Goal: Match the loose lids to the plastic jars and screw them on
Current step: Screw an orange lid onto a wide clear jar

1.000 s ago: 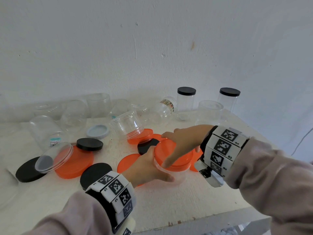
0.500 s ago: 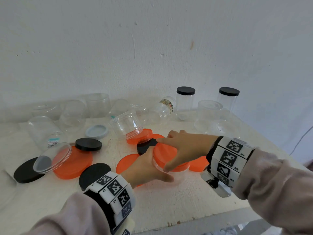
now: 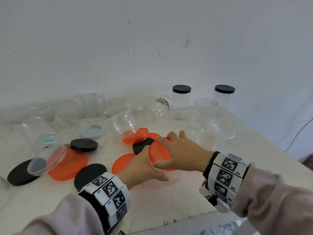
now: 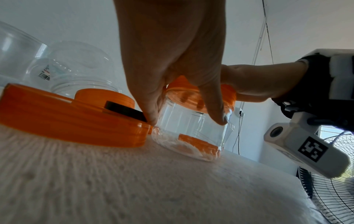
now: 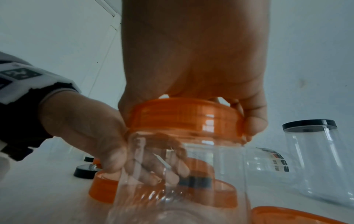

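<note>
A short clear jar (image 3: 173,178) stands on the white table (image 3: 152,206) near its front edge. My left hand (image 3: 149,167) grips the jar's wall, thumb on the near side and fingers behind it. An orange lid (image 3: 157,155) sits on the jar's mouth. My right hand (image 3: 171,148) lies over the lid, its thumb and fingers curled round the rim. In the right wrist view the orange lid (image 5: 184,118) sits level on the jar (image 5: 191,174). In the left wrist view my fingers (image 4: 151,118) press the jar (image 4: 191,128) beside a loose orange lid (image 4: 67,118).
Loose orange lids (image 3: 67,165), black lids (image 3: 83,145) and a grey lid (image 3: 92,132) lie left of and behind my hands. Several open clear jars (image 3: 122,123) stand or lie along the wall. Two jars with black lids (image 3: 181,99) stand at the back right.
My right hand has turned on the orange lid, its wrist swinging right and towards me. The left hand has kept its grip on the jar.
</note>
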Demonstrator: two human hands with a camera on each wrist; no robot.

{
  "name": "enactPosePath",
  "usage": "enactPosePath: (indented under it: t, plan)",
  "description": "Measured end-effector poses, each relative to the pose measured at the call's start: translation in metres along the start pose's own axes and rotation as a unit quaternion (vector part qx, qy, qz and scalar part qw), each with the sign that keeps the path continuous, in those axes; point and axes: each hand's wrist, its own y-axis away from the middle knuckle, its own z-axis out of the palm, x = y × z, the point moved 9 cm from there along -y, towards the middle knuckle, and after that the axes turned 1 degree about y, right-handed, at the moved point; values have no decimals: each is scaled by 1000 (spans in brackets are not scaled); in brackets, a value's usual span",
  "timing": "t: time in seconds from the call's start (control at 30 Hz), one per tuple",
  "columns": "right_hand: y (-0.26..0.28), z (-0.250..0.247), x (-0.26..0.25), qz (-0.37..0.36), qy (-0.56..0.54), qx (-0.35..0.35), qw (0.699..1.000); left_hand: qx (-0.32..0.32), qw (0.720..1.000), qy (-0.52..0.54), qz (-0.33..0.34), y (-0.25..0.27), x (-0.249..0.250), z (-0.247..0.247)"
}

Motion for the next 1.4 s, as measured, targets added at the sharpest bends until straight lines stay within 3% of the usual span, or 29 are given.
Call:
enactPosePath:
  t: [0.3,0.57,0.67,0.83,0.97,1.1,1.4]
  plan:
    - [1,2,-2,8,32,24,999,0,1000,3,-8,2,-1,-1]
    - [-1,-2,14,-32,-55,-25,998,-26,997,-67,-26,1,5,0]
    - [-6,-21,54,-16,-67,8,998,-39,996,-81,-26,2,5,3]
    - [-12,-45,153,90,-13,78,993,-44,996,-74,-25,3,8,-7]
    - [-9,-33,207,144,-49,42,988,-10,1000,-15,-8,-8,31,-25]
    - [-5,-15,221,138,-136,-4,981,51,997,51,8,-41,59,-41]
    - [-3,-6,214,74,-155,-53,984,161,984,-76,-15,-134,66,-33]
